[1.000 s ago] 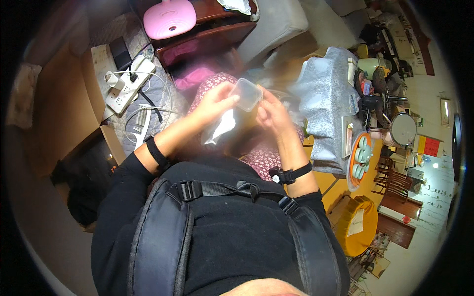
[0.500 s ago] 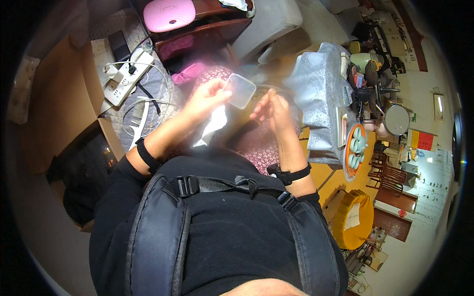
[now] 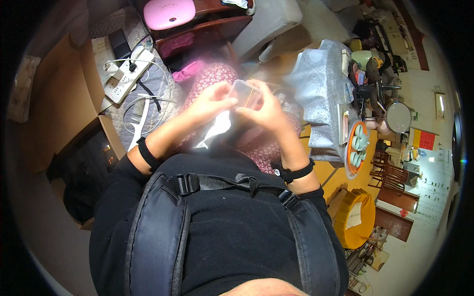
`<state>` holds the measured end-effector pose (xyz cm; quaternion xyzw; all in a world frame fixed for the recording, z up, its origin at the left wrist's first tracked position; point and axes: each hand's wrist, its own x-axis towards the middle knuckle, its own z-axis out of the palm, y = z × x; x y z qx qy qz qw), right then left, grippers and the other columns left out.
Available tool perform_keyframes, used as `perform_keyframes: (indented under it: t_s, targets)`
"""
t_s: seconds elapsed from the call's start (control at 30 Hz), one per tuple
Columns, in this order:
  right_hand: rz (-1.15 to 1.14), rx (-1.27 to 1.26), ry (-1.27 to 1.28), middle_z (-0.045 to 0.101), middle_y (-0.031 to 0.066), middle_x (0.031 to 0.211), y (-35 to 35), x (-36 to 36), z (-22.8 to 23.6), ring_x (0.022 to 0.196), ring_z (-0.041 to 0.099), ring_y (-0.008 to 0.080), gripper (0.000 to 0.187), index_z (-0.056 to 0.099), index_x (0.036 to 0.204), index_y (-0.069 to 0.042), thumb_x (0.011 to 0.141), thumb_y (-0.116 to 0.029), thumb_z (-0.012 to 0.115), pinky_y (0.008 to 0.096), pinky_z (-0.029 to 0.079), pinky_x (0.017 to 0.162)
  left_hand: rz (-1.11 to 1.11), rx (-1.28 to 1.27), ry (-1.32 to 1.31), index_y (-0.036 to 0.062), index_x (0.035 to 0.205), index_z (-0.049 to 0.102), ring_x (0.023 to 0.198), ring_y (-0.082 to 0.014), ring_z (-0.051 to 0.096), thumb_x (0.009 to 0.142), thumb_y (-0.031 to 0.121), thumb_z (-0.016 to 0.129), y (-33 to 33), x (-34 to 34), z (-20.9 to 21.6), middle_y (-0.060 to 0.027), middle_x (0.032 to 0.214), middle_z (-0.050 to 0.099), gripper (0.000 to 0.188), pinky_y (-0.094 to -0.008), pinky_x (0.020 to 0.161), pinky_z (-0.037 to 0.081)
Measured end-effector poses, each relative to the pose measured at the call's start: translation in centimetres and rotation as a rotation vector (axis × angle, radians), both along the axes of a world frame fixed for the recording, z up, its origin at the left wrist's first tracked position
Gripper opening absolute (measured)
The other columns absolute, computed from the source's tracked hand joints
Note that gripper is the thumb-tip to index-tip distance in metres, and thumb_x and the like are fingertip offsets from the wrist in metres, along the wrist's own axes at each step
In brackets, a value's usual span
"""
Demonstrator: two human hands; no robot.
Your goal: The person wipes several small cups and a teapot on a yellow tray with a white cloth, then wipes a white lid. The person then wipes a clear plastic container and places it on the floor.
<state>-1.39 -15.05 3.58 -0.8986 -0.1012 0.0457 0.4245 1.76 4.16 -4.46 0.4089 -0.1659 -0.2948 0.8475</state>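
Between my two hands, above my lap, is a small clear plastic box (image 3: 243,92) with rounded corners. My left hand (image 3: 215,102) grips its left side with thumb and fingers. On the opposite side, my right hand (image 3: 265,109) has its thumb and fingers closed round the edge. Whether anything lies inside the box is too blurred to tell. Just below my left hand a crumpled white cloth or tissue (image 3: 216,132) rests on my lap, over red flower-patterned fabric (image 3: 217,74).
A white power strip (image 3: 129,74) with cables and a white comb (image 3: 140,116) lie on the quilted surface at left, near an open cardboard box (image 3: 112,135). At right stand a silver-covered table (image 3: 321,98) and an orange tray (image 3: 351,160) of cups. A pink case (image 3: 169,12) sits ahead.
My right hand has moved up and left and taken hold of the clear plastic box, which only my left hand held before. The box has turned slightly.
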Motion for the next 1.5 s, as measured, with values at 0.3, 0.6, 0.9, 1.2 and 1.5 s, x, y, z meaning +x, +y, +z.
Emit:
perform_keyframes:
  t_s: [0.3,0.6,0.9,1.2,1.5]
  targets:
    - [-0.087,0.47,0.245,0.06,0.0078,0.116,2.1,-1.6,-4.0,0.101,0.06,0.0129,0.066,0.041,0.136,-0.004,0.079,-0.003,0.074,0.0287,0.051,0.085,0.024,-0.04,0.278,0.0046,0.105,0.058,0.079,-0.0147,0.065,0.093,0.017,0.061,-1.3,-0.1,-0.3,-0.0071,0.09,0.066,0.018,-0.0257,0.073,0.052]
    - [-0.36,0.988,0.667,0.067,0.0077,0.1,-1.0,-2.6,-7.0,0.074,0.065,0.0142,0.031,0.057,0.12,-0.006,0.093,-0.019,0.062,0.0246,0.05,0.059,0.169,0.005,0.298,0.0069,0.1,0.059,0.084,-0.0098,0.062,0.092,0.024,0.064,-0.7,0.2,1.3,-0.004,0.091,0.065,0.02,-0.0249,0.076,0.049]
    - [-0.334,0.806,0.414,0.064,0.0049,0.101,-1.9,-1.1,-5.2,0.078,0.061,0.0092,0.039,0.05,0.127,-0.004,0.095,-0.024,0.057,0.0186,0.045,0.059,0.098,0.22,0.145,0.0041,0.1,0.059,0.083,-0.0106,0.063,0.089,0.016,0.068,-1.1,0.0,-0.1,-0.0051,0.092,0.066,0.019,-0.0228,0.075,0.049]
    - [-0.384,1.09,0.337,0.065,0.0069,0.102,0.0,0.3,-5.0,0.081,0.064,0.0127,0.033,0.053,0.121,-0.002,0.092,-0.014,0.063,0.0232,0.054,0.062,0.143,0.216,0.084,0.0025,0.11,0.052,0.086,-0.0121,0.063,0.086,0.01,0.07,-0.7,-0.5,1.0,-0.006,0.094,0.064,0.031,-0.024,0.079,0.05]
    - [-0.452,1.226,0.395,0.064,0.0079,0.105,-0.8,0.3,-5.2,0.086,0.066,0.0172,0.03,0.051,0.121,-0.004,0.094,-0.014,0.06,0.0283,0.057,0.063,0.157,0.112,0.097,0.0025,0.108,0.052,0.089,-0.0156,0.065,0.086,0.004,0.067,-0.9,0.0,0.2,-0.0088,0.094,0.066,0.027,-0.0266,0.082,0.05]
